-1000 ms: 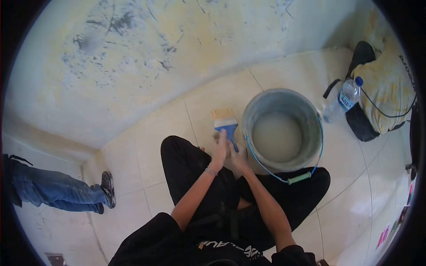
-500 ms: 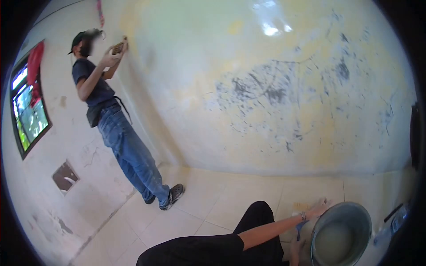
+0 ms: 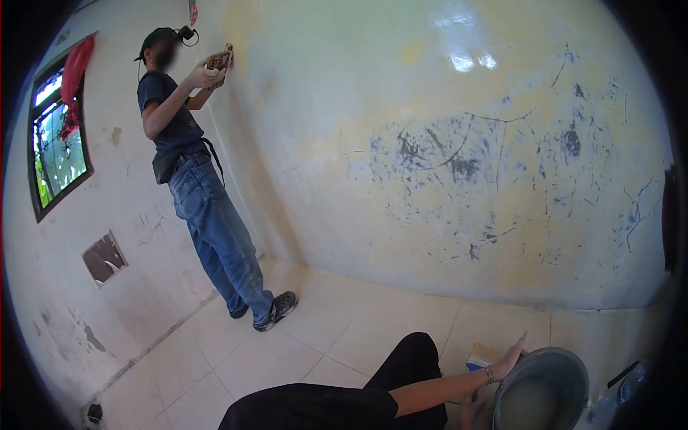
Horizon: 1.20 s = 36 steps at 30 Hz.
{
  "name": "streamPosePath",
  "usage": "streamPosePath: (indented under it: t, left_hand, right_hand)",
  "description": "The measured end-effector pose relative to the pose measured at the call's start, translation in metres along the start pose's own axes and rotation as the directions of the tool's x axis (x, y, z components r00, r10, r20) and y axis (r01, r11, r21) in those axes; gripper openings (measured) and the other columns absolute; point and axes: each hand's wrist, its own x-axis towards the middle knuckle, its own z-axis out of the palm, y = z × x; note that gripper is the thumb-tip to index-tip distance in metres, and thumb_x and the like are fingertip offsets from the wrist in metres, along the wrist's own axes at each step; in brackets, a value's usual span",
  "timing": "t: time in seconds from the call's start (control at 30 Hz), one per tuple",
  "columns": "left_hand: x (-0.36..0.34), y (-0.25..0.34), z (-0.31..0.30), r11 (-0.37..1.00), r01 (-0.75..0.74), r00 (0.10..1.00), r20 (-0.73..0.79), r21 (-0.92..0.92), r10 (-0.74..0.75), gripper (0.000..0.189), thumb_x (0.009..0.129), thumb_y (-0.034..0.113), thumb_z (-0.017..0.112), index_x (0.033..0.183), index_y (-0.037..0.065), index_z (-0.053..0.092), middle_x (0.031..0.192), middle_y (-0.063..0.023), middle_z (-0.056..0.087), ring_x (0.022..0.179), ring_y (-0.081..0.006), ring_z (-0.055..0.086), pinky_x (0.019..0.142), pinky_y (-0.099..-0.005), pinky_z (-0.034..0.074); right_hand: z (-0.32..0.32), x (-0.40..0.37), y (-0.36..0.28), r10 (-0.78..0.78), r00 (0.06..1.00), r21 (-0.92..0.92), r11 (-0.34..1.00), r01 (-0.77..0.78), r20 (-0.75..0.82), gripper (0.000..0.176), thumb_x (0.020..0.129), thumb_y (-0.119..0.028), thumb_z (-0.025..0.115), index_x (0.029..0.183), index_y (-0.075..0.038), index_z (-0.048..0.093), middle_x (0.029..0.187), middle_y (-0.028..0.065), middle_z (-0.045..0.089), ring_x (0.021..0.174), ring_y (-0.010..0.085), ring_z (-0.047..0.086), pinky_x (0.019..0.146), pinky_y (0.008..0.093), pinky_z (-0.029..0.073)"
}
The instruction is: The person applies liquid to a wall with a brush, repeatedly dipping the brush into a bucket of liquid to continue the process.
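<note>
A grey bucket (image 3: 577,373) with cloudy liquid inside stands tilted at the lower right. My left hand (image 3: 510,358), with a bracelet at the wrist, grips its near-left rim, one finger sticking out past the edge. Below that forearm, my right hand (image 3: 469,414) is partly hidden and closed on the handle of a wide flat brush. The brush (image 3: 481,355) has yellowish bristles and a blue-and-white band, and points away from me over the floor tiles. My forearm hides the middle of its handle.
A co-worker (image 3: 193,150) in jeans stands at the left corner, hands raised with a brown object (image 3: 218,61) at the wall. Dark scrapes mark the wall (image 3: 459,154). A clear bottle (image 3: 631,383) is right of the bucket; a window (image 3: 61,136) is at left.
The bucket has shifted slightly left and down in view, its opening tipping more. My left hand stays at its rim, while the brush has swung leftward. The camera view has shifted slightly.
</note>
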Motion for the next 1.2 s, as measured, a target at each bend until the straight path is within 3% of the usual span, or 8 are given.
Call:
streamPosePath:
  t: [0.17,0.33,0.37,0.4,0.5,0.67,1.03,1.2]
  left_hand:
    - [0.011,-0.016,0.0,0.962,-0.249,0.944,-0.194,0.107,0.266,0.07,0.089,0.063,0.031,0.081,0.001,0.062,0.057,0.001,0.044,0.056,-0.0073,0.038,0.055,-0.0251,0.035]
    - [0.019,-0.041,-0.022,0.849,-0.418,0.894,-0.018,0.321,0.447,0.057,0.097,0.036,0.031,0.146,0.015,0.01,0.077,0.0017,0.05,0.069,-0.0084,0.042,0.068,-0.0277,0.04]
    - [0.018,-0.037,-0.02,0.857,-0.393,0.896,-0.07,0.332,0.438,0.057,0.097,0.038,0.03,0.146,0.015,0.013,0.076,0.0019,0.05,0.067,-0.0083,0.041,0.066,-0.0271,0.04]
    - [0.015,-0.031,-0.018,0.865,-0.367,0.895,-0.122,0.341,0.428,0.057,0.096,0.041,0.03,0.145,0.015,0.017,0.075,0.002,0.049,0.065,-0.0082,0.04,0.065,-0.0265,0.039]
    - [0.019,-0.023,-0.022,0.904,-0.363,0.863,-0.284,0.226,0.418,0.054,0.092,0.053,0.03,0.112,0.008,0.052,0.065,0.0023,0.047,0.058,-0.0089,0.038,0.057,-0.0254,0.036]
    - [0.044,-0.006,-0.054,0.983,-0.098,0.926,-0.377,-0.158,0.032,0.066,0.087,0.065,0.031,0.05,0.012,0.043,0.05,0.0044,0.031,0.047,-0.011,0.029,0.048,-0.0264,0.032]
    - [0.024,0.051,-0.058,0.945,-0.202,0.798,-0.603,-0.259,0.005,0.064,0.088,0.064,0.033,0.062,0.007,0.05,0.058,-0.0024,0.049,0.053,-0.0134,0.046,0.053,-0.0285,0.041]
    - [-0.029,0.068,-0.107,0.983,-0.049,0.92,-0.375,0.177,0.113,0.065,0.09,0.061,0.031,0.105,0.002,0.055,0.097,-0.009,0.059,0.078,-0.0171,0.054,0.078,-0.0322,0.044]
  right_hand:
    - [-0.001,-0.004,-0.005,-0.005,1.0,0.011,1.0,0.005,0.027,0.061,0.091,-0.039,0.05,0.128,0.008,0.039,0.132,0.022,0.043,0.122,0.0321,0.04,0.101,0.0388,0.031]
    - [-0.012,-0.027,-0.026,0.056,0.992,0.066,0.996,-0.064,0.112,0.06,0.093,-0.038,0.046,0.128,0.01,0.037,0.133,0.0223,0.042,0.124,0.0316,0.038,0.102,0.0389,0.029]
    - [-0.017,-0.034,-0.034,0.078,0.983,0.009,0.997,-0.081,0.165,0.06,0.093,-0.037,0.046,0.128,0.011,0.037,0.133,0.0224,0.042,0.124,0.0316,0.038,0.102,0.0389,0.029]
    - [-0.021,-0.04,-0.028,-0.09,0.914,-0.523,0.796,0.305,0.396,0.055,0.094,-0.029,0.041,0.139,-0.001,0.028,0.14,0.0234,0.03,0.129,0.0382,0.03,0.108,0.043,0.02]
    - [-0.043,-0.061,-0.103,-0.039,0.975,0.168,0.986,0.001,0.221,0.054,0.092,-0.038,0.047,0.121,0.008,0.047,0.121,0.0251,0.052,0.115,0.031,0.048,0.097,0.0387,0.035]
    - [-0.046,-0.061,-0.113,0.021,0.985,-0.006,1.0,-0.02,0.171,0.044,0.09,-0.035,0.054,0.089,0.008,0.06,0.072,0.017,0.06,0.066,0.0181,0.051,0.065,0.0376,0.043]
    - [-0.034,-0.063,-0.109,-0.046,0.999,-0.007,0.999,0.046,0.029,0.045,0.087,-0.036,0.058,0.082,0.008,0.061,0.062,0.0164,0.056,0.058,0.018,0.049,0.058,0.0368,0.042]
    - [-0.04,-0.064,-0.119,-0.092,0.992,-0.026,0.995,0.095,0.082,0.041,0.085,-0.033,0.058,0.088,0.007,0.062,0.074,0.023,0.06,0.071,0.0328,0.058,0.066,0.0398,0.045]
